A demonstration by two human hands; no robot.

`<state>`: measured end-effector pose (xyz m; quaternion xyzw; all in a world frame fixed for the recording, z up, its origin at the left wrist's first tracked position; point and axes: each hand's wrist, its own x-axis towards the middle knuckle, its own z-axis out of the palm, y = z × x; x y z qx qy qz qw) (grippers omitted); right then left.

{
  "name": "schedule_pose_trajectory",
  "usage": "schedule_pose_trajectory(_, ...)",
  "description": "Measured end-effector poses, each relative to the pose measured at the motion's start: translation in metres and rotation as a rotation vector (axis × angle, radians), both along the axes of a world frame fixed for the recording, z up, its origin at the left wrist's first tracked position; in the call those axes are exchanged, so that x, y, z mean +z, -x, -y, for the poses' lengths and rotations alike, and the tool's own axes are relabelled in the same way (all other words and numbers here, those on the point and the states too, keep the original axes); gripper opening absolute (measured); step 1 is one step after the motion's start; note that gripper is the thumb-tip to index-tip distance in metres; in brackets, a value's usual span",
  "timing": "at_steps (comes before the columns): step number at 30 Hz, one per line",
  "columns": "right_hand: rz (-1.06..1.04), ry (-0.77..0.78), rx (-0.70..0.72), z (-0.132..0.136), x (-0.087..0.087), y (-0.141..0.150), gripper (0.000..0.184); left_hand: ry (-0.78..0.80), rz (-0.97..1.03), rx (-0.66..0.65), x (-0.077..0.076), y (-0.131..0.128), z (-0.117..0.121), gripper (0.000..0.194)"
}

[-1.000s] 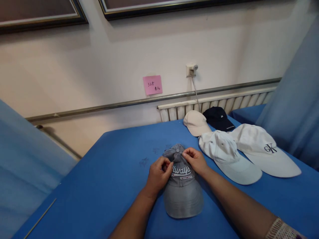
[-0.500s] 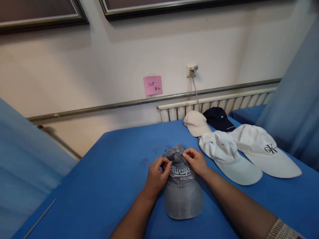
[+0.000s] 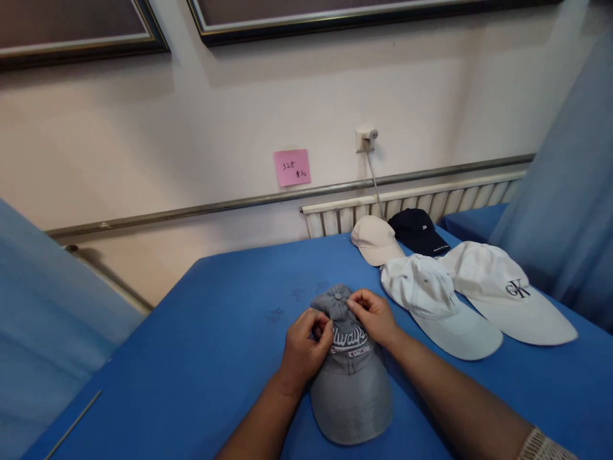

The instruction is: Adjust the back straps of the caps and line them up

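Note:
A grey baseball cap with white "Always" lettering lies on the blue table, its brim toward me. My left hand pinches the crown's left side between thumb and fingers. On the opposite side of the crown, my right hand pinches the fabric near the top button. To the right rests a pale cap, and beyond it a white cap with black letters. A cream cap and a dark navy cap sit farther back.
The blue table reaches back toward a radiator under a metal rail. Blue curtains hang on the left and right. A thin rod is at the lower left. A pink note is stuck on the wall.
The grey cap's front has tipped down, with its brim now lower and nearer me and its top button more visible. Both hands keep their pinch. The view has shifted slightly.

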<state>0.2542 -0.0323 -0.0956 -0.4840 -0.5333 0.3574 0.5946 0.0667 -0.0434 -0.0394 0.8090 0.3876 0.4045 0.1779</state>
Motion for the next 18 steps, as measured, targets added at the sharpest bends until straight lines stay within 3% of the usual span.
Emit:
schedule_pose_trajectory(7, 0.106, -0.081, -0.062, 0.004, 0.004, 0.001, 0.019, -0.014, 0.021, 0.054, -0.002, 0.003, -0.008, 0.006)
schedule_pose_trajectory(12, 0.187, -0.15, -0.058, 0.007, 0.01, 0.003, 0.016, -0.026, -0.117, 0.022, 0.011, -0.006, -0.021, 0.027)
schedule_pose_trajectory(18, 0.265, -0.205, -0.084, 0.004, 0.017, -0.003, 0.017, 0.009, -0.291, -0.052, 0.023, -0.021, -0.039, 0.018)
